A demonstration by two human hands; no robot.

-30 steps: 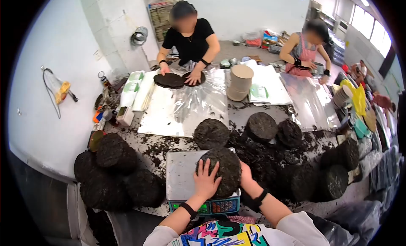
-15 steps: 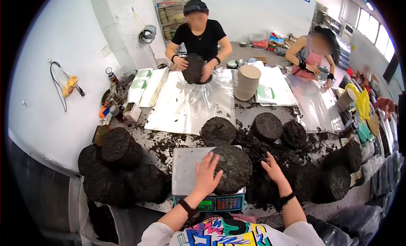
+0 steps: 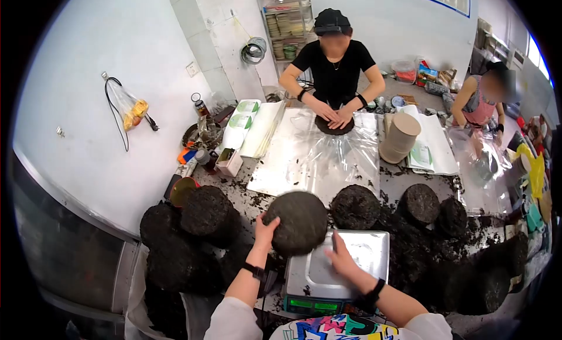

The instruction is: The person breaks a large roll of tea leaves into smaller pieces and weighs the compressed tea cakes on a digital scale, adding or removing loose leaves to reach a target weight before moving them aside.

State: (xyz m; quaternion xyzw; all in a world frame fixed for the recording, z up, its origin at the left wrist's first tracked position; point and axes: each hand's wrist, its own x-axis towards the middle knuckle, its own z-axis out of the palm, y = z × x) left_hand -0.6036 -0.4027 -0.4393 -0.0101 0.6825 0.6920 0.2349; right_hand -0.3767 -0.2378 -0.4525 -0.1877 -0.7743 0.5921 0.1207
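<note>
A round, dark pressed cake (image 3: 296,224) is up off the scale's metal plate (image 3: 366,252), above its left part. My left hand (image 3: 266,230) grips the cake at its left edge, the thumb over its face. My right hand (image 3: 344,259) is over the plate with its fingers apart, just right of the cake, and holds nothing. Below the plate, the scale's green display (image 3: 307,305) is lit. More dark round cakes stand beyond the scale, one of them (image 3: 355,207) close behind it.
Stacked dark cakes (image 3: 209,214) stand at the left, with others (image 3: 486,281) at the right. Across the table a co-worker (image 3: 333,65) presses both hands on a cake on clear film. Another person (image 3: 483,100) works at the far right. A round stack (image 3: 401,138) stands between them.
The cake has been lifted off the scale and moved left in my left hand. My right hand has come in over the plate. The co-worker's cake now lies flat, and the whole view has shifted.
</note>
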